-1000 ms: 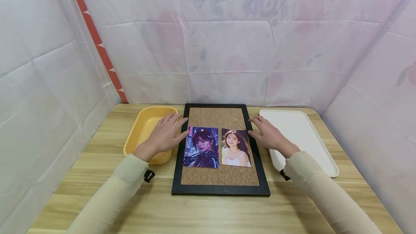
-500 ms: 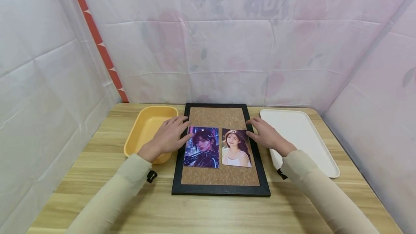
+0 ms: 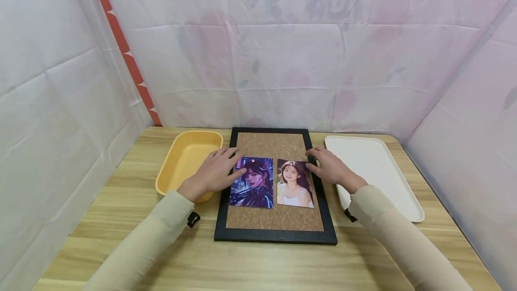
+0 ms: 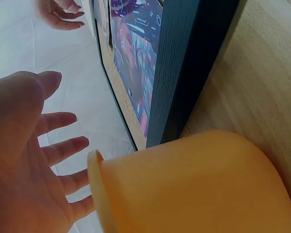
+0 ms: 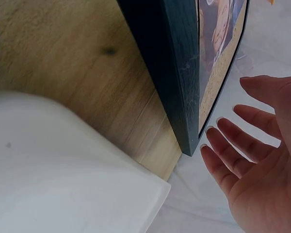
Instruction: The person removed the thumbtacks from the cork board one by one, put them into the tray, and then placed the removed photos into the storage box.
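Cream-sleeved left hand (image 3: 212, 172): we have its fingers spread and relaxed, holding nothing, in the air above the left side of the corkboard (image 3: 274, 220).
Right hand (image 3: 332, 168): we have this one loose-fingered and unoccupied too, over the corkboard's right edge; if we touch down, light, even pressure from both sides seems best, as a one-sided push could slide the corkboard.
Dark neon picture (image 3: 258, 188): it lies on the corkboard's left half, partly beneath our left hand; we would do well to handle it by its edges, since a dragging thumb could shift it.
Portrait photo (image 3: 296, 187): it lies on the corkboard's right half, a strip of cork between the two; any straightening is probably safest in small turns about the pale dot (image 3: 291, 164) near its top, perhaps a pin.
Black frame (image 3: 274, 235): it borders the corkboard all round, likely our better place to brace fingertips.
Yellow bin (image 3: 187, 154): just left of the corkboard; we should clear its raised rim.
White tray (image 3: 375, 169): just right of the corkboard; we should mind our sleeve there.
Table (image 3: 258, 266): wood-grained, beneath the corkboard.
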A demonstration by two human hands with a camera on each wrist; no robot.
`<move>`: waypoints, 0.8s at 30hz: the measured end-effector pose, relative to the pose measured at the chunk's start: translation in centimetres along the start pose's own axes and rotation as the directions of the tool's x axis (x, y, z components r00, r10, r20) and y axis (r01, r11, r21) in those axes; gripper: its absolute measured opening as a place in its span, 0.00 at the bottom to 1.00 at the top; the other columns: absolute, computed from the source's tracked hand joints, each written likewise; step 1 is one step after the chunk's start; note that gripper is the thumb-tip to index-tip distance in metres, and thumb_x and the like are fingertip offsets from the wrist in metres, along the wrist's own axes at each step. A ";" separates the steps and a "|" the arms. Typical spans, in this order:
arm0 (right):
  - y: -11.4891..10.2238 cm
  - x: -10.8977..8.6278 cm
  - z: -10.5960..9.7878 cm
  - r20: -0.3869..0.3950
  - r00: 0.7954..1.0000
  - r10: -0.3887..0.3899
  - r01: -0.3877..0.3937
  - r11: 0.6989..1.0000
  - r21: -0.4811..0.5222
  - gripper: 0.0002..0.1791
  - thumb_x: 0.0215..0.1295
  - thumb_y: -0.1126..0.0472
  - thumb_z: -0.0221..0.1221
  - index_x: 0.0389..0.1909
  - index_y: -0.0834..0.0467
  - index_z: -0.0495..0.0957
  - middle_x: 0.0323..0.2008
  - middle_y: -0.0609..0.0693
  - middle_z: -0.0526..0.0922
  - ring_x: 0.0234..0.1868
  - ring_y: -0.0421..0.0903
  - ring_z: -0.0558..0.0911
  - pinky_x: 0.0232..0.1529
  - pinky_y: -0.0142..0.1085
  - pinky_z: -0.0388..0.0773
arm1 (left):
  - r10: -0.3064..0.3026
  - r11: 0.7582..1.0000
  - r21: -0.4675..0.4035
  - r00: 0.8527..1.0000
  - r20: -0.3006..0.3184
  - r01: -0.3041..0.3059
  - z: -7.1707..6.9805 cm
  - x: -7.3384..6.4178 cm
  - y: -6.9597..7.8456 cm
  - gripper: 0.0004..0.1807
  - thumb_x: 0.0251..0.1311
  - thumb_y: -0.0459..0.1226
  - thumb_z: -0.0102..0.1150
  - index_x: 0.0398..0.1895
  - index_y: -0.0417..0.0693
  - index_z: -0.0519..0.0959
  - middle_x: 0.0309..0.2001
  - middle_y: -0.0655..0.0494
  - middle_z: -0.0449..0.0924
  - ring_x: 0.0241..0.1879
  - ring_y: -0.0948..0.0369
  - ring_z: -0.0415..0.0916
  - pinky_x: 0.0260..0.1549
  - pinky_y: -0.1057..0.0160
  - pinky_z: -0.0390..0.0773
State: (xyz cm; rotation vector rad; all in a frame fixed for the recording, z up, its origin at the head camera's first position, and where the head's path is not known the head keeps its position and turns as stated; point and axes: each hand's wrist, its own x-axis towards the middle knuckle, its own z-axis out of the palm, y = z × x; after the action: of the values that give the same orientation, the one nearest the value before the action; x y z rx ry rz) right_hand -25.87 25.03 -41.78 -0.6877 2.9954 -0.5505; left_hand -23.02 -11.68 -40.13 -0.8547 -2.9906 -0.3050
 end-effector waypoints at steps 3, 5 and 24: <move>0.1 0.1 0.1 0.001 1.000 -0.013 0.013 1.000 -0.002 0.21 0.73 0.61 0.61 0.61 0.68 0.77 0.59 0.67 0.77 0.59 0.65 0.78 0.61 0.61 0.74 | 0.009 1.000 -0.009 1.000 0.006 -0.009 0.2 0.1 0.1 0.32 0.76 0.55 0.49 0.76 0.49 0.68 0.76 0.43 0.62 0.75 0.42 0.59 0.72 0.36 0.58; 0.2 0.2 0.1 0.000 1.000 -0.022 0.022 1.000 -0.002 0.21 0.72 0.61 0.61 0.61 0.68 0.77 0.58 0.67 0.77 0.59 0.64 0.78 0.60 0.61 0.74 | 0.011 1.000 -0.016 1.000 0.016 -0.011 0.4 0.2 0.1 0.33 0.76 0.56 0.49 0.76 0.50 0.68 0.77 0.44 0.61 0.75 0.43 0.58 0.72 0.36 0.58; -0.3 1.1 0.6 -0.014 0.996 -0.090 0.090 0.996 -0.012 0.17 0.70 0.63 0.63 0.54 0.69 0.80 0.50 0.64 0.82 0.52 0.61 0.81 0.56 0.58 0.77 | 0.136 0.991 -0.022 0.986 0.099 -0.134 1.9 0.6 2.1 0.32 0.76 0.55 0.50 0.76 0.51 0.68 0.77 0.48 0.62 0.76 0.45 0.57 0.73 0.38 0.56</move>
State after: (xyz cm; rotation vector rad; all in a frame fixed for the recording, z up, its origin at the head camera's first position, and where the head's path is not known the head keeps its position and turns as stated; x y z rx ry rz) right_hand -26.66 24.15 -42.20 -0.8268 2.9948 -0.5443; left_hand -22.35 -9.32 -41.60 -1.0999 -3.0040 -0.2898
